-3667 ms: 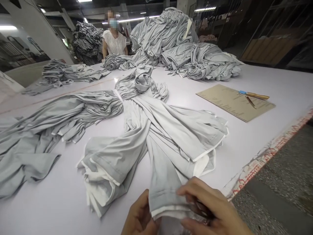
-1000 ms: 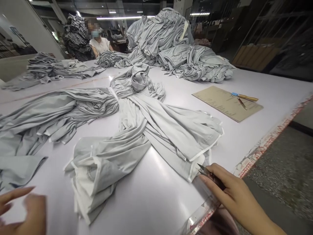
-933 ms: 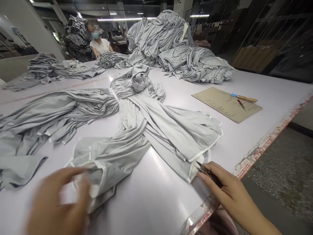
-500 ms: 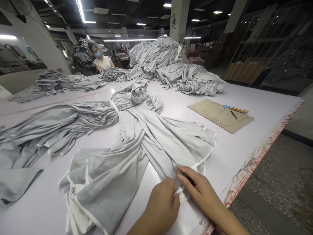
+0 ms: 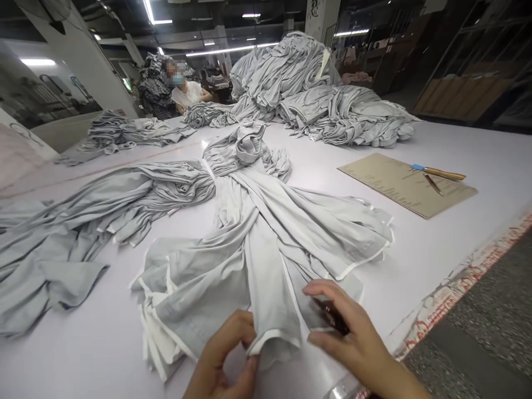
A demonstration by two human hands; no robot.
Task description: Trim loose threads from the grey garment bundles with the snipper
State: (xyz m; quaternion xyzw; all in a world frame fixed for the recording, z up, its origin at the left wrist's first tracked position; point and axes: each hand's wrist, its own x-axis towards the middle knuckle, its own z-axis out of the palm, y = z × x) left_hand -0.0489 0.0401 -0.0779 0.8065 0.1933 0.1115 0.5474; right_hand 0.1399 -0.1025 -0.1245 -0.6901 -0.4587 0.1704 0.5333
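Gray cloth pieces with white edges (image 5: pixel 208 277) fan out across the table toward me, gathered at a white tie (image 5: pixel 209 169). My left hand (image 5: pixel 228 354) pinches the white-edged end of one gray piece (image 5: pixel 270 277) near the table's front. To its right, my right hand (image 5: pixel 349 332) is curved round a small dark tool (image 5: pixel 330 315), thumb and forefinger apart, over the cloth. The tool is partly hidden by the palm and blurred.
A brown card (image 5: pixel 409 185) bears a blue-and-yellow tool (image 5: pixel 438 172) and a thin brown one (image 5: pixel 433 184). Gray cloth heaps (image 5: pixel 286 72) stand at the back, with more cloth (image 5: pixel 54 249) at left. Beyond the table (image 5: pixel 494 166) is a masked person (image 5: pixel 189 94).
My left hand has moved left and spread a gray piece toward me. My right hand has opened its thumb and forefinger and come off the cloth end. The view has shifted.
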